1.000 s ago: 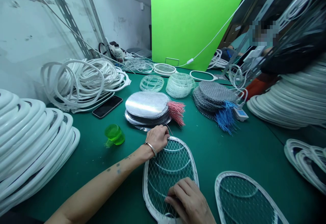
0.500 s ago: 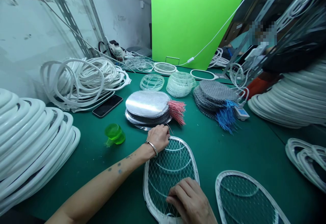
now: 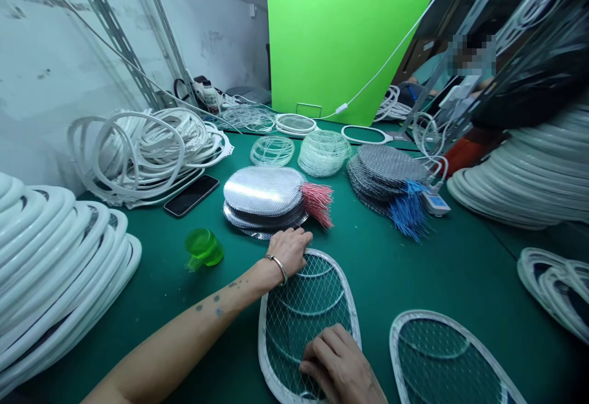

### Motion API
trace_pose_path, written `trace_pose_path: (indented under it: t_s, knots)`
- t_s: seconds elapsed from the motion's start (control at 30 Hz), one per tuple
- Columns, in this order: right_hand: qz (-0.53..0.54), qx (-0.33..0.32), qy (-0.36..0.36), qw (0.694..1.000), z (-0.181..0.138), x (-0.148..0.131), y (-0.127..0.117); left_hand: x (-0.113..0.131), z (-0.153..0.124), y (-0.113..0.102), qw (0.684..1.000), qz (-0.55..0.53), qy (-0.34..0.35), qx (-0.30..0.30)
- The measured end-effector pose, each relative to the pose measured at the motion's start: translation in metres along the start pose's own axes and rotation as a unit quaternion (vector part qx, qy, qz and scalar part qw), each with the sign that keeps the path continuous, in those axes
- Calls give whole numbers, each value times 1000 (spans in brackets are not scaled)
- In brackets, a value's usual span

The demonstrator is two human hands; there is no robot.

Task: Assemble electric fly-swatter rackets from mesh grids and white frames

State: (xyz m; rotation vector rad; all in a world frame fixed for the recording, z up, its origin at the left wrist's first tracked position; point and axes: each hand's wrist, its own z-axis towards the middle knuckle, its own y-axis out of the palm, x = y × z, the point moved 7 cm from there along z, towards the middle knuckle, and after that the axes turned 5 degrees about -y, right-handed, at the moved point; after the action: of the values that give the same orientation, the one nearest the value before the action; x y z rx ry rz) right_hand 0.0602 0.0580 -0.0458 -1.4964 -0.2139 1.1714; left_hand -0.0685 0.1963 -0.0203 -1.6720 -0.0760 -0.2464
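A white oval bug-zapper racket frame [image 3: 263, 347] with diamond metal mesh lies in front of me, pale curved ribs showing through. My left hand [image 3: 289, 251], a metal bangle at its wrist, is closed over the far left part of the rim, its fingertips bent down. Over the near right part of the mesh, my right hand [image 3: 338, 361] has thumb and fingers drawn together; anything between them is hidden. Just beyond the left hand sits a stack of silvery perforated mesh sheets [image 3: 264, 190] with red wires [image 3: 317, 203].
A second racket frame [image 3: 394, 336] lies at right. Grey meshes [image 3: 391, 168] with blue wires, pale green plastic grids [image 3: 324, 154], a green cup [image 3: 202, 246] and a phone [image 3: 192, 195] are around. White frame stacks [image 3: 59, 281] flank both sides. A person is behind at right.
The view has shifted slightly. My left hand stays at the far rim with its fingers a little more forward, and my right hand remains bent over the mesh.
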Motion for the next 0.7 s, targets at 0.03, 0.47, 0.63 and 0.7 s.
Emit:
trace_pose_path:
  t_s: [0.03, 0.47, 0.63, 0.7]
  knots:
    - [-2, -3, 5, 1000, 0, 0, -1, 0, 0, 1, 1000, 0, 2, -1]
    - [-16, 157, 0, 987, -25, -28, -52, -7, -36, -12, 993, -104, -10, 59]
    - [-46, 123, -71, 989, -63, -54, -47, 16, -133, -19, 963, -226, 145, 8]
    - [-70, 104, -97, 987, -71, -62, -37, 23, -172, -5, 953, -209, 214, -44]
